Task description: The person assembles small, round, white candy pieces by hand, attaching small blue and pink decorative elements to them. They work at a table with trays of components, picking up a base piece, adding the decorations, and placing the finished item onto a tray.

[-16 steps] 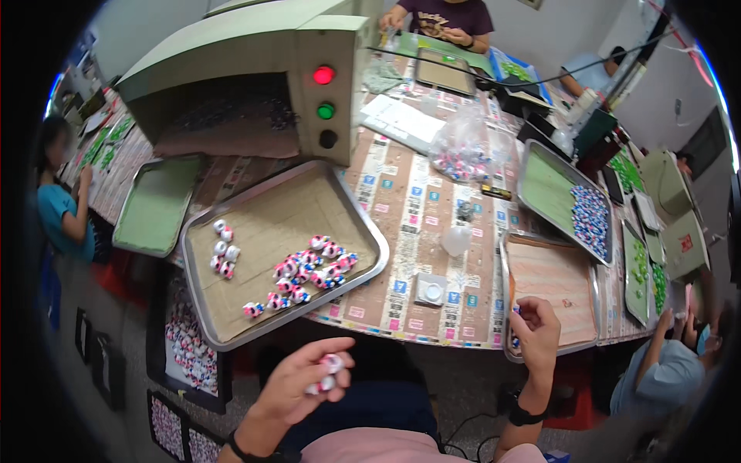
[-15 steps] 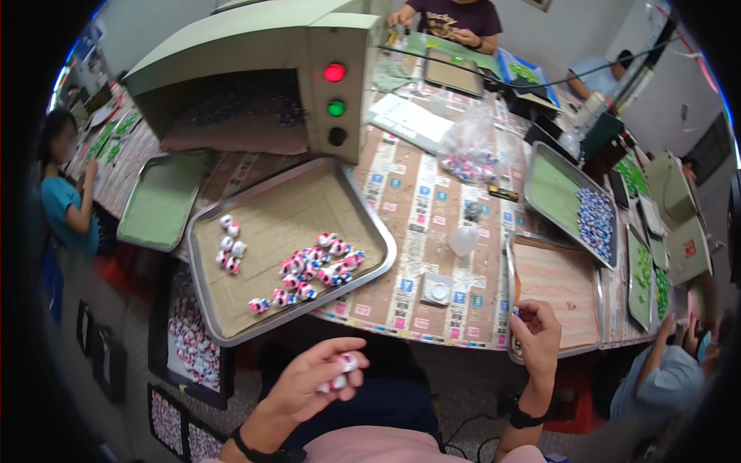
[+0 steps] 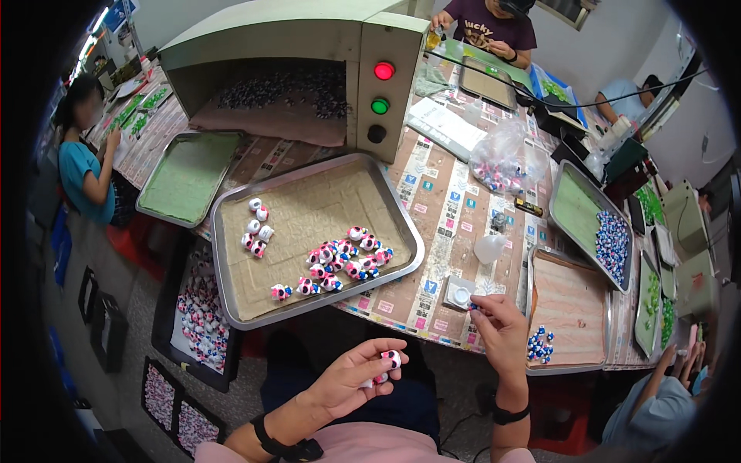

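My left hand is closed around small white, pink and black figurine pieces, which show between its fingers and thumb. With its thumb and fingertips, my right hand pinches a tiny blue piece. Those fingertips are right at the edge of a small square holder with a round white cup. Similar white, pink and blue figurine pieces lie in a paper-lined metal tray, with a smaller group at its left. More tiny blue-and-white pieces sit in a pink-lined tray beside my right hand.
A conveyor oven with lit red and green lamps stands behind the big tray. A green-lined tray is at the left, another at the right. A bag of pieces lies between. Black bins stand below; other people work around.
My right hand has moved left from the pink-lined tray to the cup holder, a tiny blue piece in its fingertips. My left hand keeps its figurine pieces. The whole view has shifted.
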Tool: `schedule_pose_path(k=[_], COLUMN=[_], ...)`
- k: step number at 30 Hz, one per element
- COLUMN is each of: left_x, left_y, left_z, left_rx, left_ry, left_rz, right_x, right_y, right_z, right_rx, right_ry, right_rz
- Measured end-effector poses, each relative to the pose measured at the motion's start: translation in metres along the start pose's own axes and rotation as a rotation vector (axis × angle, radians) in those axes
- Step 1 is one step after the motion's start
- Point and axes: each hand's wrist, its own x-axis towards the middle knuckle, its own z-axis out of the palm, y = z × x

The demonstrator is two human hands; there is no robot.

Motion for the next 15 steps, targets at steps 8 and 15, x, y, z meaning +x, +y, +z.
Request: schedule_pose_path(k=[8, 15], left_x=[0.001, 0.003], left_y=[-0.005, -0.007], left_z=[-0.005, -0.008], left_rx=[-0.014, -0.003], left_ry=[0.057, 0.069], left_rz=[-0.031, -0.052], right_x=[0.019, 0.029], right_y=[-0.008, 0.007], right_z=[0.014, 0.016], right_rx=[-0.355, -0.516], right_ry=[0.015, 0.003], right_rz=[-0.129, -0.307])
